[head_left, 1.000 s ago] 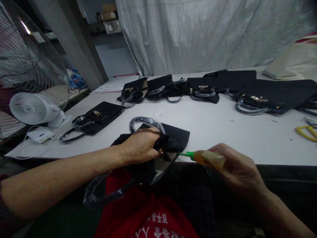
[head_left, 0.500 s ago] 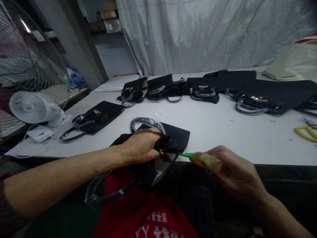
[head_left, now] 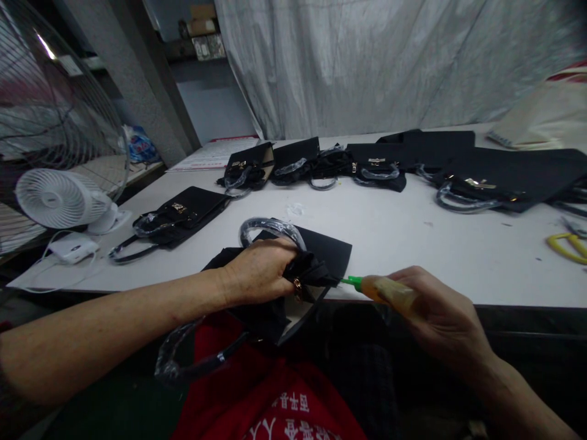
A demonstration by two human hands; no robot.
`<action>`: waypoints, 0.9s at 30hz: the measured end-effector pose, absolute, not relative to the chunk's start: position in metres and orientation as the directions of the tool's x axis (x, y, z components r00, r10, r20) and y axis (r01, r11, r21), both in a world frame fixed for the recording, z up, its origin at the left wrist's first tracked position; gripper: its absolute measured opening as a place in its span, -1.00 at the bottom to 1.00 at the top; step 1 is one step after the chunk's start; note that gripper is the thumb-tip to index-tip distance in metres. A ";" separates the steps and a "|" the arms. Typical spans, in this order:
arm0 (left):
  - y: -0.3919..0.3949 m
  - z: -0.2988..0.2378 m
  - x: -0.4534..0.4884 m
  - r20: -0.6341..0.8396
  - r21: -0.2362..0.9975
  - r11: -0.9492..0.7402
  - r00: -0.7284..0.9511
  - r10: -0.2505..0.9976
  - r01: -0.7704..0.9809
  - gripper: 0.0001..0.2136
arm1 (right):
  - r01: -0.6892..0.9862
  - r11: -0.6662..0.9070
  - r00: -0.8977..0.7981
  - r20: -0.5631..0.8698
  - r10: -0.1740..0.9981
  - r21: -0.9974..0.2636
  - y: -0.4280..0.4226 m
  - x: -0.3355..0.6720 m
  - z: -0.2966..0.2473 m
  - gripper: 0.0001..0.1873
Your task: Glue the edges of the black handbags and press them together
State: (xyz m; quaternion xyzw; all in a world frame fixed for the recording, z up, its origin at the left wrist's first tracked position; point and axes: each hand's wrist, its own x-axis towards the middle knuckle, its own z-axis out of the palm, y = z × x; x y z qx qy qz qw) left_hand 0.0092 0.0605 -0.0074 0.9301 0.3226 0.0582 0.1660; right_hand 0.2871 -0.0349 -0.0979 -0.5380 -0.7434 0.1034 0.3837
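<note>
My left hand [head_left: 262,272] is closed on a black handbag [head_left: 328,247], bunching its dark fabric at the table's front edge. Plastic film covers the bag's handles; one loop stands above my hand and the other hangs below. A pale lining and a gold-coloured metal fitting show at the bag's opening. In my right hand [head_left: 443,311] is a squeeze bottle [head_left: 389,291] with amber contents and a green nozzle. Its thin tip points left, at the edge of the bag; whether it touches is too small to tell.
Several black handbags [head_left: 373,156] lie along the back of the white table [head_left: 389,226], and another handbag [head_left: 183,211] lies at the left. A white fan [head_left: 59,197] stands at the left end. Yellow-handled scissors [head_left: 566,245] lie at the right edge, below a cream-coloured sack [head_left: 545,119].
My right hand has drawn the squeeze bottle slightly to the right, along the bag's edge. My left hand keeps its hold on the handbag, almost unmoved.
</note>
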 end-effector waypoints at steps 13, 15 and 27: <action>0.061 -0.011 0.008 -0.005 0.308 -0.758 0.797 0.604 0.576 -0.90 | 0.654 0.377 -0.119 0.403 0.907 -0.656 -0.034 0.289 -0.103 -0.87; 0.060 -0.010 0.008 -0.010 0.297 -0.759 0.797 0.604 0.579 -0.90 | 0.647 0.388 -0.093 0.437 0.895 -0.656 -0.035 0.288 -0.103 -0.85; 0.061 -0.010 0.009 -0.023 0.362 -0.734 0.793 0.609 0.574 -0.92 | 0.677 0.513 -0.240 0.500 0.832 -0.528 -0.047 0.280 -0.091 -0.86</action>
